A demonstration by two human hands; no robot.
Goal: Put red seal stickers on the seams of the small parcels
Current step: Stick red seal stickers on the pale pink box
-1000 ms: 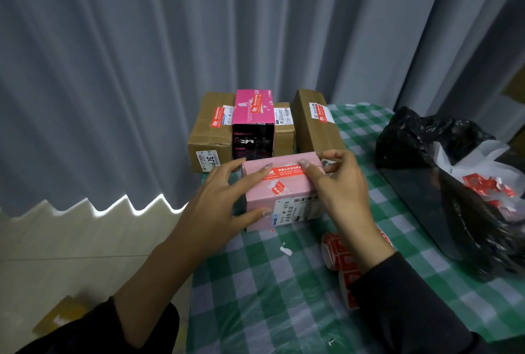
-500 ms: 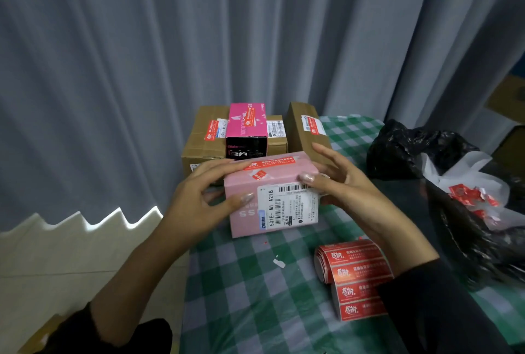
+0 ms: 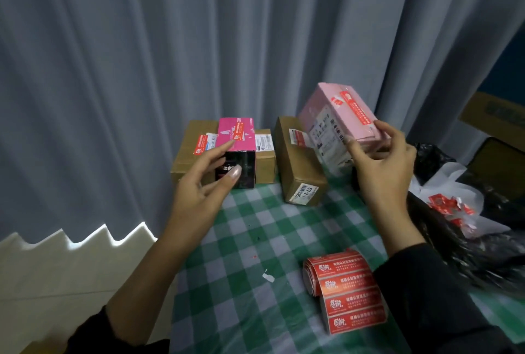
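Pink carton (image 3: 349, 123) smooth matt card, brown parcels (image 3: 298, 166) dull rough cardboard, sticker roll (image 3: 345, 291) glossy red paper, black bag (image 3: 483, 254) shiny crinkled plastic film, curtain (image 3: 142, 69) matt grey cloth.

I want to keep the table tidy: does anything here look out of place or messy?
Only small things. A white paper scrap lies loose on the checked tablecloth, left of the sticker roll, whose strip trails unrolled. The pink box is tilted in the air, but only because the right hand holds it.
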